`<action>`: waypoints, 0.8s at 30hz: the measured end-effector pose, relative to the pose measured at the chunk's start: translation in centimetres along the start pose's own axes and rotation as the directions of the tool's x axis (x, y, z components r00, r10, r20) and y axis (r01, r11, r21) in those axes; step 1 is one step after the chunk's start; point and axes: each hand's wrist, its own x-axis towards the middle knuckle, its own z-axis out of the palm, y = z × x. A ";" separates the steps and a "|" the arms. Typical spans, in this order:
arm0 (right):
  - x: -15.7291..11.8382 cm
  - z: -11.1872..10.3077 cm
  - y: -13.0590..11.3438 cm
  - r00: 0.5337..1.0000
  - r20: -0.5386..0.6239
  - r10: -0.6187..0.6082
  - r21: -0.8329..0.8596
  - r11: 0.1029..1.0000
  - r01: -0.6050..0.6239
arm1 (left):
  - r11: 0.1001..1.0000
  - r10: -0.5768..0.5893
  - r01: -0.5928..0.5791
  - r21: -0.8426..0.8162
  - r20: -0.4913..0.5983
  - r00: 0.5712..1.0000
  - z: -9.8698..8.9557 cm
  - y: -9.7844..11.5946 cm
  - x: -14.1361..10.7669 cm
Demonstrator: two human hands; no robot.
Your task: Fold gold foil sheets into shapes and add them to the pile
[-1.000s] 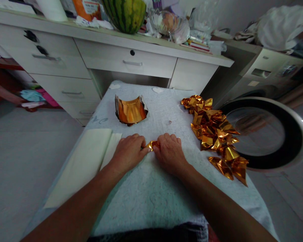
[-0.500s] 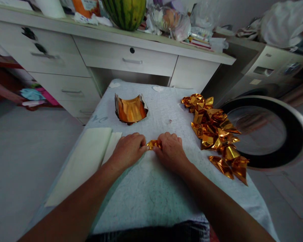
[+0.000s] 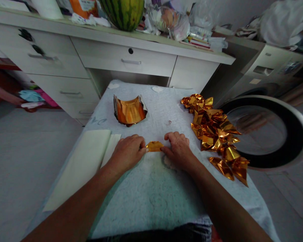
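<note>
Between my hands a small folded piece of gold foil paper point(image 3: 154, 146) lies on the cloth-covered table. My left hand point(image 3: 131, 148) is closed, its thumb and fingers pinching the paper's left end. My right hand point(image 3: 177, 148) has its thumb on the right corner of the paper, with the index finger lifted away and the other fingers loosely curled. Beyond my left hand stands a curved stack of gold foil sheets point(image 3: 130, 111). A heap of folded gold foil pieces point(image 3: 213, 127) spreads over the table's right side.
White folded paper point(image 3: 83, 161) lies along the table's left side. At the back, a white cabinet point(image 3: 128, 60) carries a watermelon point(image 3: 123, 13) and a glass bowl point(image 3: 164, 18). The open round door point(image 3: 265, 131) of a washing machine stands close to the table's right edge.
My right hand has shifted right and its fingers have opened off the foil paper, showing more of it. My left hand keeps its pinch. The view has shifted slightly.
</note>
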 end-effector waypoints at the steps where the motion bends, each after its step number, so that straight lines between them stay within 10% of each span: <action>1: 0.0 -0.1 0.2 1.000 0.001 0.000 -0.006 1.000 0.000 | 1.000 0.001 -0.001 0.000 0.002 1.000 0.0 0.0 0.0; 13: 0.2 -1.3 1.6 0.992 0.099 -0.073 0.070 0.995 0.066 | 1.000 0.005 -0.005 -0.012 -0.007 1.000 0.1 -0.1 0.1; 24: 0.1 0.2 -0.7 0.986 -0.054 -0.155 0.054 0.986 0.158 | 0.999 -0.013 0.013 0.037 -0.001 1.000 -0.1 0.4 0.1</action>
